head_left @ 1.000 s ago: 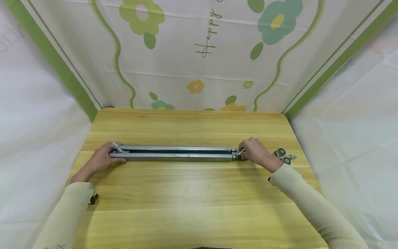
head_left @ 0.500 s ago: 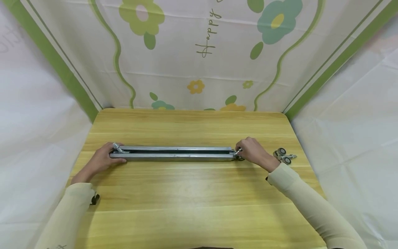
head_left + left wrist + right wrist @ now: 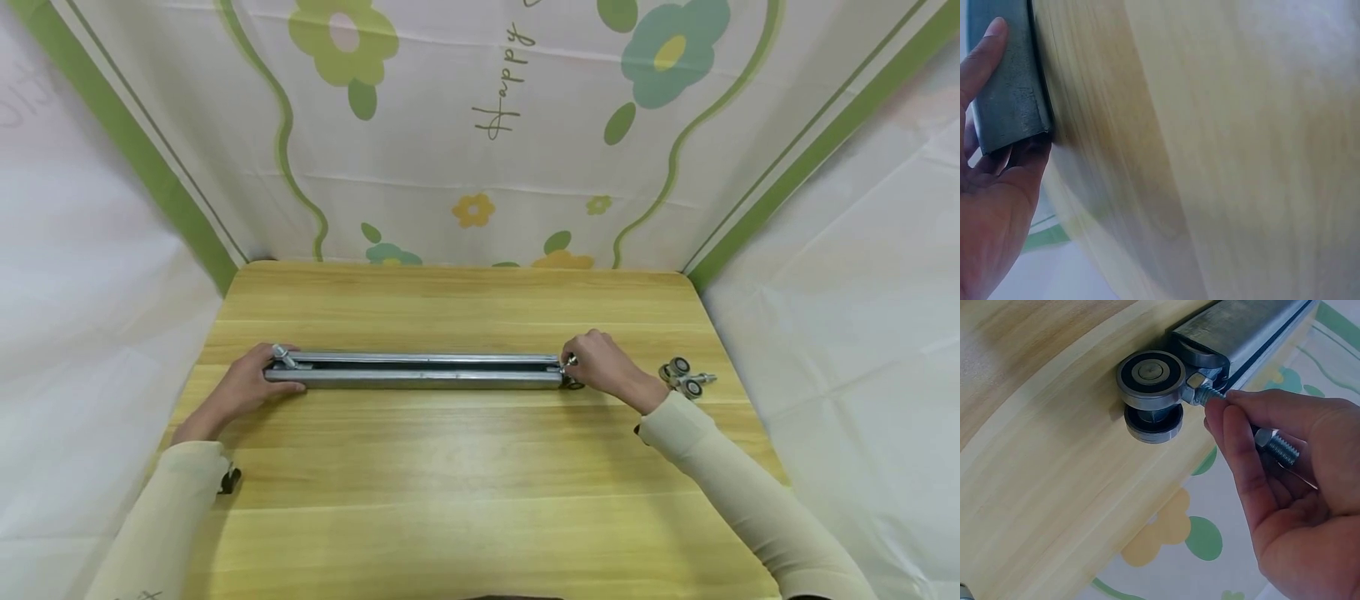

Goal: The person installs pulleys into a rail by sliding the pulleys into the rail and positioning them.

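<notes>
A long steel channel rail (image 3: pixel 427 380) with a slot along its top lies across the table. My left hand (image 3: pixel 238 380) grips its left end, the thumb along the near side; the left wrist view shows fingers at the end of the rail (image 3: pixel 1013 94). A bolt (image 3: pixel 283 357) sticks up from the slot there. At the right end, my right hand (image 3: pixel 604 367) pinches the threaded bolt of a roller trolley (image 3: pixel 1150 378) between thumb and fingers. One wheel sits in the rail's mouth, while a wheel pair is outside. The bolt's tip (image 3: pixel 1282 449) shows behind the fingers.
Another roller trolley (image 3: pixel 688 380), with several wheels and a bolt, lies on the wooden table (image 3: pixel 450 483) to the right of my right hand. A printed cloth (image 3: pixel 427 150) hangs behind the table's far edge, and white cloth walls stand at both sides.
My right hand has moved slightly left, pushing the trolley partway into the rail's right end. The left hand and the rail have stayed in place.
</notes>
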The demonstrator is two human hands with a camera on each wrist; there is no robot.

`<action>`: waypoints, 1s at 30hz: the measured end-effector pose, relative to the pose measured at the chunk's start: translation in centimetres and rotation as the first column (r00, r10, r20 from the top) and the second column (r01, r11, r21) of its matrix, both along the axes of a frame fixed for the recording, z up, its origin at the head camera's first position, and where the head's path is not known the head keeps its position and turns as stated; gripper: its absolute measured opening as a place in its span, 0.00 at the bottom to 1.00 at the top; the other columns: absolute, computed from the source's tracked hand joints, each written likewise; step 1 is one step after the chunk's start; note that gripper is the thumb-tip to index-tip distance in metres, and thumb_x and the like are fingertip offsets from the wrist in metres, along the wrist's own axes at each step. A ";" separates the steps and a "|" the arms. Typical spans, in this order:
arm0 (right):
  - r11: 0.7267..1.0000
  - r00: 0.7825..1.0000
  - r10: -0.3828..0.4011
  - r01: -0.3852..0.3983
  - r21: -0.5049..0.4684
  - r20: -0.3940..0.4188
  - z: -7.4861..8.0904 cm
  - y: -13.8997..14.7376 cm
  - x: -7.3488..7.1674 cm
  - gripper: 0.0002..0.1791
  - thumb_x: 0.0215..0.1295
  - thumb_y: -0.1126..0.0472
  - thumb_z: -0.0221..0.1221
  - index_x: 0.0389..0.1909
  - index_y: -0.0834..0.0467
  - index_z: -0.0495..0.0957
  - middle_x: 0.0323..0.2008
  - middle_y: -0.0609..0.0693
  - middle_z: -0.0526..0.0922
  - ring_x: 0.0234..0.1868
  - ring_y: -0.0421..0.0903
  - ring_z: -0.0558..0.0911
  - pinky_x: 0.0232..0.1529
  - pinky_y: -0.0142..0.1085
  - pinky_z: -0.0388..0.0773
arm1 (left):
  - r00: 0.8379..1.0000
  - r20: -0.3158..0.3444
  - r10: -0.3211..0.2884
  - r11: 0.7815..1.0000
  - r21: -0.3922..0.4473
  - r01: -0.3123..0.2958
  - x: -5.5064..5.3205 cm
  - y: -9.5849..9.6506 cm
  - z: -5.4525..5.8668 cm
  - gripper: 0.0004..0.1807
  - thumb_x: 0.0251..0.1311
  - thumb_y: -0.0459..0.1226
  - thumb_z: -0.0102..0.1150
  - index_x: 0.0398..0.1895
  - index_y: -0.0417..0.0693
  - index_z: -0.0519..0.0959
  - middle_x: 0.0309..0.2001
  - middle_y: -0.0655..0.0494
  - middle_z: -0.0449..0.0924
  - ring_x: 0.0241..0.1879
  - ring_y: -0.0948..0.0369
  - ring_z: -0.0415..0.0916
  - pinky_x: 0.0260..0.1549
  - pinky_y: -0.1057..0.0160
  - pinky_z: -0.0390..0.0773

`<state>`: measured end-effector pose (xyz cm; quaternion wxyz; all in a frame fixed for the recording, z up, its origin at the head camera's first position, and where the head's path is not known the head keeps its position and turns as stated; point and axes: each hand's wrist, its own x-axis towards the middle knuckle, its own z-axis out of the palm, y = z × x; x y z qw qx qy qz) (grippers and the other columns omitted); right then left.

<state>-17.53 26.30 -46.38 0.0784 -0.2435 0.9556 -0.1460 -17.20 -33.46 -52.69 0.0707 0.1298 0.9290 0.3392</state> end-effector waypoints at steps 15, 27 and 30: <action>1.000 1.000 0.019 -0.019 0.000 -0.012 0.1 -0.3 -0.5 0.04 0.66 0.71 0.69 0.37 0.61 0.91 0.33 0.53 0.91 0.17 0.35 0.74 0.28 0.35 0.78 | 1.000 -0.016 -0.003 1.000 -0.005 0.003 0.1 0.1 0.4 0.37 0.57 0.41 0.81 0.67 0.34 0.76 0.59 0.28 0.77 0.60 0.32 0.73 0.58 0.30 0.70; 0.999 0.999 0.024 -0.025 -0.026 -0.032 -0.3 -0.9 -0.5 0.04 0.65 0.70 0.70 0.38 0.62 0.91 0.34 0.54 0.91 0.19 0.34 0.79 0.28 0.35 0.84 | 1.000 0.000 0.008 1.000 -0.010 -0.008 0.1 0.2 0.2 0.38 0.58 0.42 0.80 0.68 0.34 0.75 0.60 0.27 0.75 0.62 0.30 0.71 0.59 0.28 0.69; 0.999 0.999 0.030 -0.031 -0.033 -0.032 -0.4 -1.1 -0.5 0.04 0.65 0.71 0.70 0.38 0.62 0.91 0.33 0.54 0.91 0.20 0.34 0.80 0.28 0.35 0.84 | 1.000 0.008 0.012 1.000 -0.011 -0.012 0.2 0.2 0.2 0.39 0.58 0.42 0.80 0.68 0.35 0.75 0.60 0.27 0.76 0.62 0.30 0.71 0.59 0.28 0.69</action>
